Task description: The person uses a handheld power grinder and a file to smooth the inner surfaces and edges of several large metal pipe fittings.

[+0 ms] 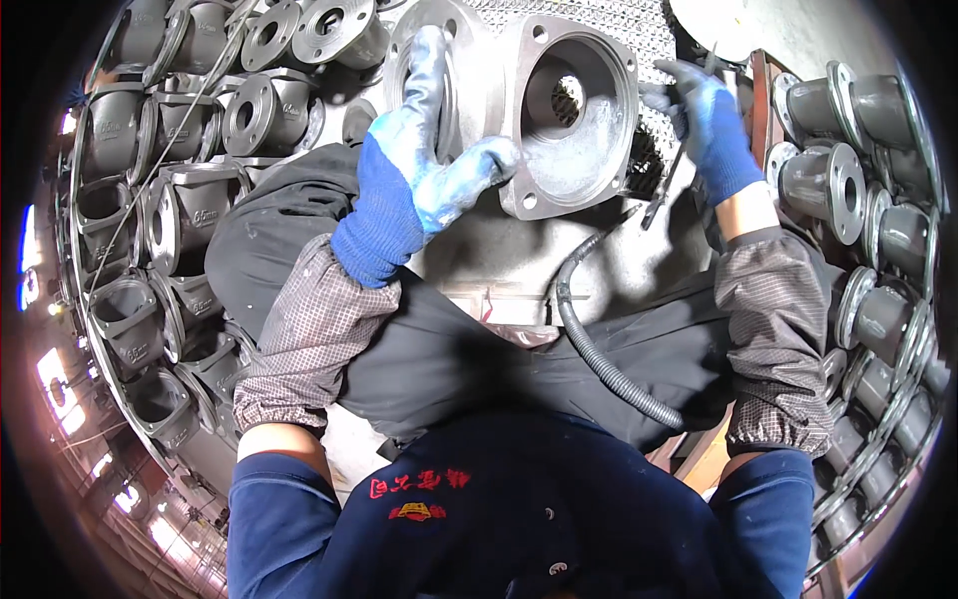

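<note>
A large grey metal valve body (631, 130) sits in front of me, its wide square flange and hollow bore turned toward me. My left hand (424, 150), in a blue glove with a pale worn coating, clasps its left side. The fingers lie along the round side flange (397, 75), and the thumb touches the lower corner of the square one. To the right of the casting, my right hand (707, 130), gloved alike, is partly closed around a thin dark rod-like tool (666, 185). Its fingertips are shadowed, apart from the casting.
Similar grey flanged castings (175, 130) are stacked at my left, and more castings (823, 185) at my right. A ribbed dark hose (604, 354) curves across my right leg. Behind the valve body lies a textured metal mesh (599, 15). A reddish-brown upright edge (763, 100) stands beyond my right hand.
</note>
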Demonstrator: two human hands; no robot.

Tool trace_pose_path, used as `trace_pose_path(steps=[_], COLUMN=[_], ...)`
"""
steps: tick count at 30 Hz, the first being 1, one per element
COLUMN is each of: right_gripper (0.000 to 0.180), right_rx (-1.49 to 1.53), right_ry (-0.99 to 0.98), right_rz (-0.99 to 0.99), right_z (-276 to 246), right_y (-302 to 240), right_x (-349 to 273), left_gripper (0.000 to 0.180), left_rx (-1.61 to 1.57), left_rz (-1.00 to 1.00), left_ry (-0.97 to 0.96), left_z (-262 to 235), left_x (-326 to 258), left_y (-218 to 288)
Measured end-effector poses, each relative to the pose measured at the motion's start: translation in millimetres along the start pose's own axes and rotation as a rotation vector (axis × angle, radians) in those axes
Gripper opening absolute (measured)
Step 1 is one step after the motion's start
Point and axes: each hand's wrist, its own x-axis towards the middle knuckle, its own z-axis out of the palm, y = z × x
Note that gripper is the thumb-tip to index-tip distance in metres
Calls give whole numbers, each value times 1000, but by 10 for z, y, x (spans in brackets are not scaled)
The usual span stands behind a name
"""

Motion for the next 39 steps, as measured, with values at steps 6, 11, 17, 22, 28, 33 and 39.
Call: trace_pose_path(steps=[6, 11, 17, 22, 28, 33, 39], right_gripper=[31, 37, 36, 32, 28, 33, 32], right_rx=[132, -389, -450, -111, -564, -737, -983], right_ry=[-39, -256, -260, -146, -98, -180, -196], right_rz=[152, -414, -586, -113, -182, -378, -818], right_z=[299, 400, 716, 877, 709, 616, 487], right_y=[453, 465, 445, 171, 194, 315, 410], right_x=[164, 1, -118, -358, -420, -335, -264], left_gripper=[91, 72, 75, 50, 61, 52, 41], left_rx=[-384, -862, -818, -947, -1131, -1110, -1025], left_rz=[-285, -599, -483, -542, -838, -844, -734], left_ry=[27, 53, 159, 243, 113, 47, 65], left_z=[-78, -99, -166, -148, -11, 16, 25], left_x=[59, -22, -212, -176, -188, -152, -157], left_y=[27, -88, -416, -456, -599, -704, -765])
